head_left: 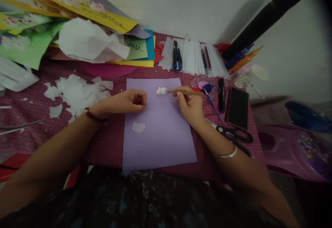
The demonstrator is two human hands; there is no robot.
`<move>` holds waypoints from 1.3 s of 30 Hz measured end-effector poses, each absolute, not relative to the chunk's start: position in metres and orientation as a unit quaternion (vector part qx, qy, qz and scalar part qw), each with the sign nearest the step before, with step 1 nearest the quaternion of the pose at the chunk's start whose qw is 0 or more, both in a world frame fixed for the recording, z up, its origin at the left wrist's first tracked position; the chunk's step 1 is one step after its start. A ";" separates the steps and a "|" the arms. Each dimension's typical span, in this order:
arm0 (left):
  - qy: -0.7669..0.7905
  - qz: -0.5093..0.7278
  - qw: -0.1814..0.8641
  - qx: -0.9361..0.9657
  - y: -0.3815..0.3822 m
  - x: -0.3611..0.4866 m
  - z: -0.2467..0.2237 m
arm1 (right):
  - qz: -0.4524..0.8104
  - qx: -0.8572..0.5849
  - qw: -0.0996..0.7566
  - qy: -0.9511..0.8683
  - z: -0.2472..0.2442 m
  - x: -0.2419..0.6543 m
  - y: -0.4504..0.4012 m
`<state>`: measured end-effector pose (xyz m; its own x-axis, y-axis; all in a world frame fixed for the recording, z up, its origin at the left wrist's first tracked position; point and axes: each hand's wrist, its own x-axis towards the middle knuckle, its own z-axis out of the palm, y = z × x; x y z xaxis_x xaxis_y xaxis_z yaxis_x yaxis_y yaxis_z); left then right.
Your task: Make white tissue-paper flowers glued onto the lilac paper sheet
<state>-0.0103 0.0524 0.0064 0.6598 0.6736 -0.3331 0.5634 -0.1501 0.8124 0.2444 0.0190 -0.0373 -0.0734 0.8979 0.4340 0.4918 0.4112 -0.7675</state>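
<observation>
A purple sheet of paper (pixel 160 141) lies in front of me. My right hand (pixel 190 107) pinches thin brownish tweezers (pixel 188 92). Their narrow tip touches a small white tissue-paper clump (pixel 162 90) on the upper part of the sheet. My left hand (pixel 133 100) rests at the sheet's left edge, fingers curled into a loose fist with nothing visible in it. Below it, a flat white tissue piece (pixel 138 127) lies on the sheet. To the left of my left hand spreads a pile of torn white tissue pieces (pixel 75 93).
Right of the sheet are a paint palette (pixel 201 82), blue paintbrush (pixel 214 107), black marker (pixel 222 94), phone (pixel 238 108) and scissors (pixel 237 134). A box cutter (pixel 177 56) lies on white glue sticks (pixel 190 56). Coloured papers (pixel 116 20) lean at the back left.
</observation>
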 end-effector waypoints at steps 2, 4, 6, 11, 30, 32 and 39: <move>0.409 0.052 0.499 0.762 0.053 -0.009 0.006 | 0.216 -0.502 0.468 -0.694 -0.036 0.245 0.018; 0.395 0.039 0.494 0.773 0.053 -0.010 0.006 | 0.227 -0.495 0.478 -0.689 -0.036 0.244 0.016; 0.374 0.008 0.488 0.789 0.052 -0.011 0.007 | 0.242 -0.477 0.487 -0.690 -0.036 0.242 0.015; 0.336 -0.058 0.459 0.820 0.047 -0.015 0.011 | 0.240 -0.473 0.462 -0.711 -0.040 0.240 0.017; 0.250 -0.061 0.361 0.896 0.030 -0.011 0.010 | 0.213 -0.505 0.449 -0.705 -0.041 0.246 0.024; 0.237 -0.055 0.369 0.897 0.030 -0.011 0.010 | 0.212 -0.506 0.448 -0.705 -0.042 0.246 0.025; 0.307 -0.064 0.440 0.841 0.045 -0.018 0.014 | 0.223 -0.501 0.453 -0.703 -0.043 0.246 0.025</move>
<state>-0.0184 0.0450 0.0138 0.8032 0.4603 -0.3782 0.5733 -0.4244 0.7009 0.2457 0.0253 -0.0432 -0.0876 0.9062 0.4137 0.5029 0.3987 -0.7669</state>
